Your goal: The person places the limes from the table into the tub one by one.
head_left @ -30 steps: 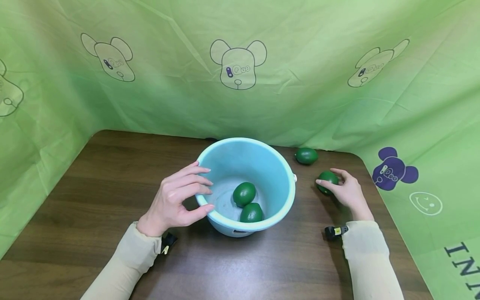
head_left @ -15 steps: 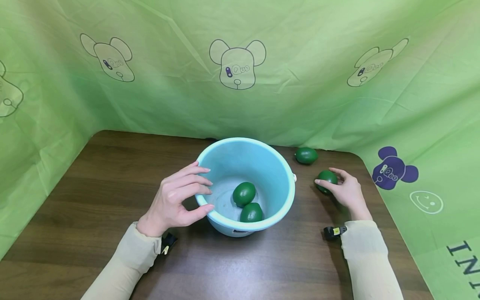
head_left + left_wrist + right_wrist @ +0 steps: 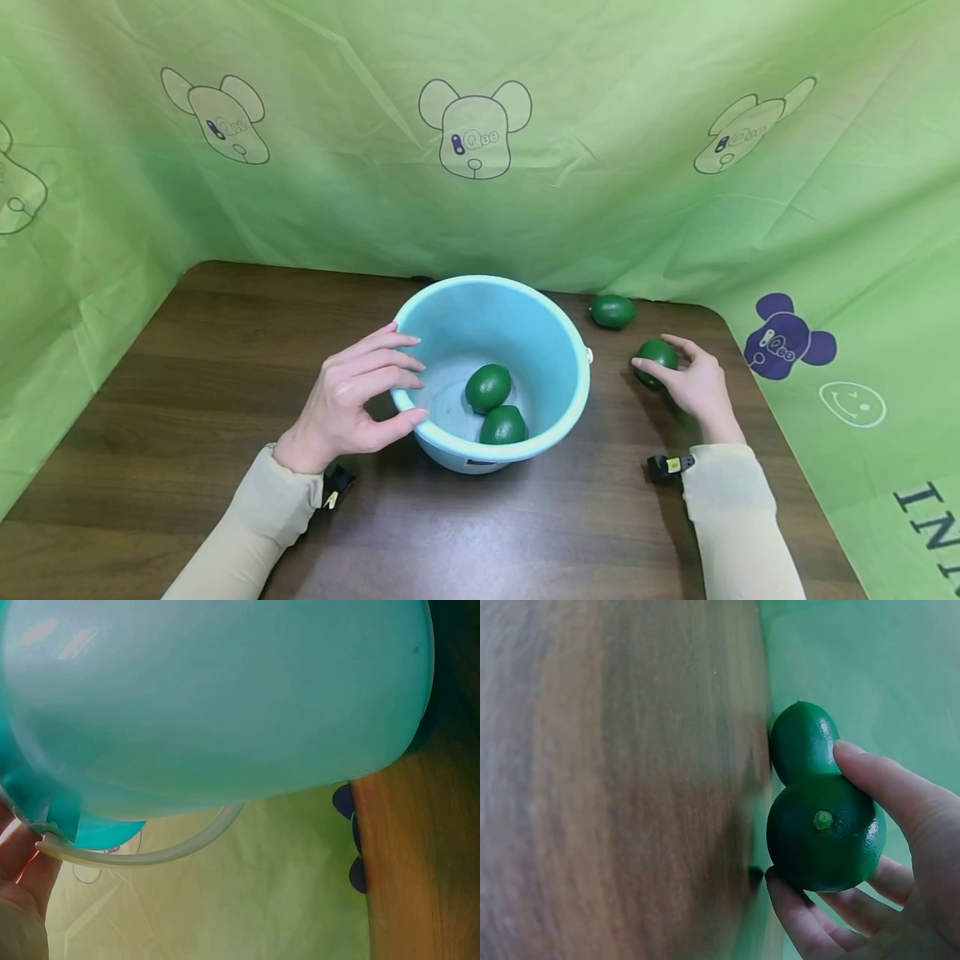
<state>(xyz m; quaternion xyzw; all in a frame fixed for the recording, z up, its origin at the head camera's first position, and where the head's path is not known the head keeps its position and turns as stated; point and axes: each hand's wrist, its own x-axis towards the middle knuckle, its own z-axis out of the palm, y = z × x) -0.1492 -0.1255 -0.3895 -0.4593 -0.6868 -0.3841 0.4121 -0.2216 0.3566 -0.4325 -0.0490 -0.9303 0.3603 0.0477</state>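
Observation:
A light blue bucket stands upright on the table, with two green limes inside it. My left hand holds the bucket's near-left rim, fingers hooked over the edge and thumb lying across it lower down. To the right of the bucket, my right hand grips another lime between thumb and fingers. In the right wrist view this lime shows its stem end; whether it touches the table cannot be told. One more lime lies near the table's back edge, beyond my right hand.
The dark wooden table reaches back to a green printed curtain, which also hangs along both sides. A pale bucket handle hangs at the outside of the bucket in the left wrist view.
Hardly anything differs. My right hand and the lime in it shift only slightly in place; my left hand stays on the bucket rim.

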